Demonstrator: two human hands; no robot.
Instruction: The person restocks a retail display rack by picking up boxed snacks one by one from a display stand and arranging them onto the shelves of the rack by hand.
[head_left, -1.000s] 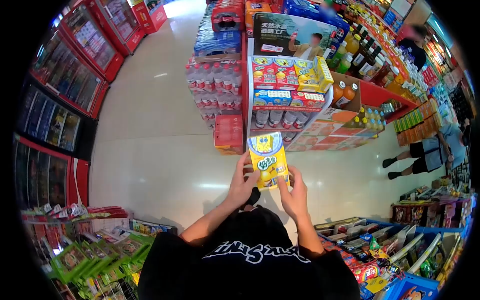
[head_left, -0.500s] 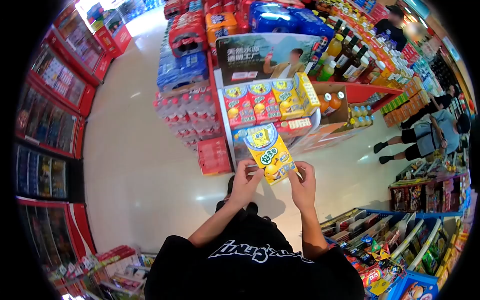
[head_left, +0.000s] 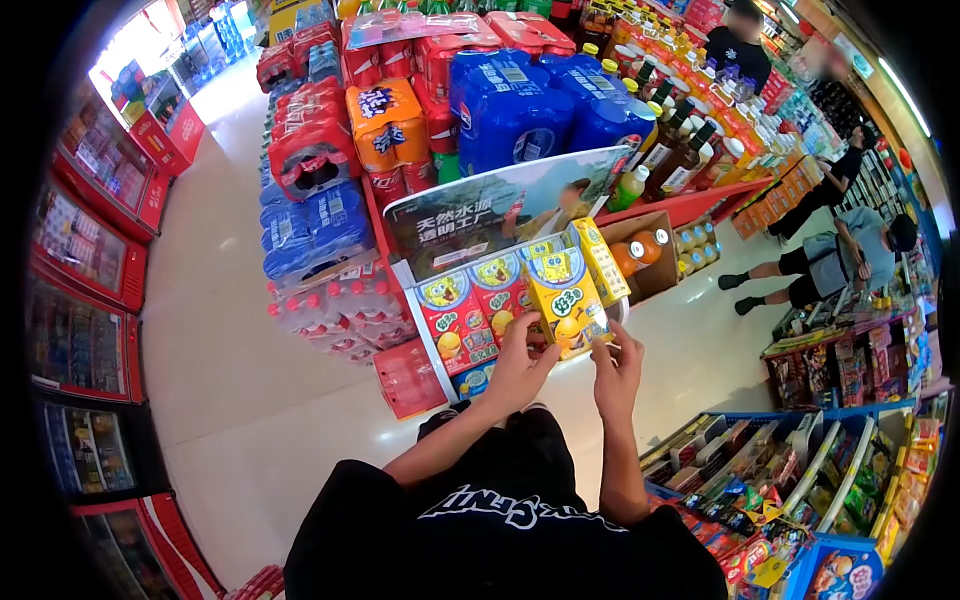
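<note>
Held box: the yellow 好多鱼 box (head_left: 572, 308), SpongeBob face uppermost, in front of the shelf row; whether it touches the boxes behind cannot be told.
Left hand: the left hand (head_left: 522, 362) pinches the lower left edge, thumb toward the front.
Right hand: the right hand (head_left: 618, 370) grips lightly at the lower right corner, probably to keep the carton level.
Low grip: leaves most of the printed front uncovered.
Display shelf: on the white display shelf (head_left: 431, 358), red 好多鱼 boxes (head_left: 447, 322) stand fronts outward, likely for easy recognition.
End carton: another yellow carton (head_left: 600, 262) stands angled at the right end, perhaps fitted to the curved edge.
Backing: a promotional board (head_left: 440, 228) rises behind the row, presumably for shoppers' notice.
</note>
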